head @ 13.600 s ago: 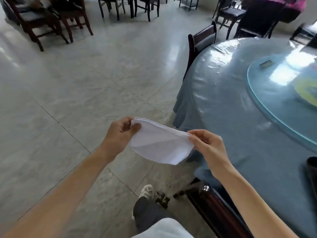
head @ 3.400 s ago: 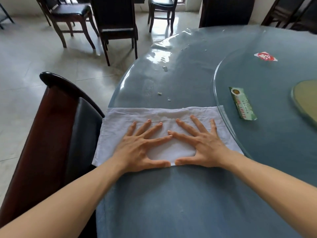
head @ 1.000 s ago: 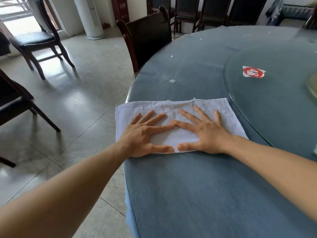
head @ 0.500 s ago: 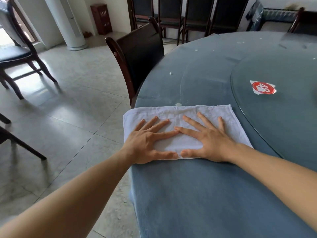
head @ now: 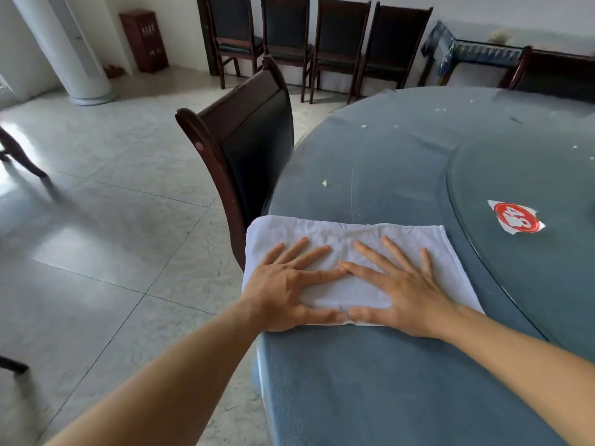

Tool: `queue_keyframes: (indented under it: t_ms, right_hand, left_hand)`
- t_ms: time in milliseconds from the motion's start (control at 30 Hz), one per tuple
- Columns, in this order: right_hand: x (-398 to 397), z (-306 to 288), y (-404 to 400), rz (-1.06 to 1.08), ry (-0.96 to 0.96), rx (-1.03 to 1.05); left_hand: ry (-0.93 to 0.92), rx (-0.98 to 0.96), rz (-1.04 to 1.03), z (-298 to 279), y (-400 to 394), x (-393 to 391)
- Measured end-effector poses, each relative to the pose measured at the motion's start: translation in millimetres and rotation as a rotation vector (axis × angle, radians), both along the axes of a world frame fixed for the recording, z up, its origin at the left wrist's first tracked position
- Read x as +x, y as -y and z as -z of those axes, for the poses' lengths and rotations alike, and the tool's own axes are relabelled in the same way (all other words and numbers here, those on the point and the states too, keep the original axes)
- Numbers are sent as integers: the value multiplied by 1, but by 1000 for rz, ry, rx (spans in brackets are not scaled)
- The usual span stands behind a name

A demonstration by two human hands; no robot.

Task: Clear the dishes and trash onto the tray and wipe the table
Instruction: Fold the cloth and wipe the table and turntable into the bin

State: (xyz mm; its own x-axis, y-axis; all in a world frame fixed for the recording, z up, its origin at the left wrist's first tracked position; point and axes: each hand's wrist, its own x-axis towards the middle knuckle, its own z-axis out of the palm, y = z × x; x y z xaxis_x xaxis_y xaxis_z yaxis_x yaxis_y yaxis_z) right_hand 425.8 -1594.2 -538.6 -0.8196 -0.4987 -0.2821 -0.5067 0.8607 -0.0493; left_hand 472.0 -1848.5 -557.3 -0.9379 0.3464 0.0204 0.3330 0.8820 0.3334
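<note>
Left hand, right hand: grip released, palms flat on cloth at worktop rim, 6 o'clock. Step: wiping. Next: push cloth toward crumb at 11 o'clock; chair just beside rim.

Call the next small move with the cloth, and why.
Probably push the white cloth forward along the rim: both hands, left hand and right hand, lie flat on it, and a yellowish crumb sits just ahead on the blue table.
</note>
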Motion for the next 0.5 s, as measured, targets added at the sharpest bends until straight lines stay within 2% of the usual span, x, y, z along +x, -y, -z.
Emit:
queue_keyframes:
  t_ms: [500]
  right_hand:
    - [-56, 1, 20, 84, 0, -28]
  left_hand:
    - [7, -26, 95, 0, 25, -80]
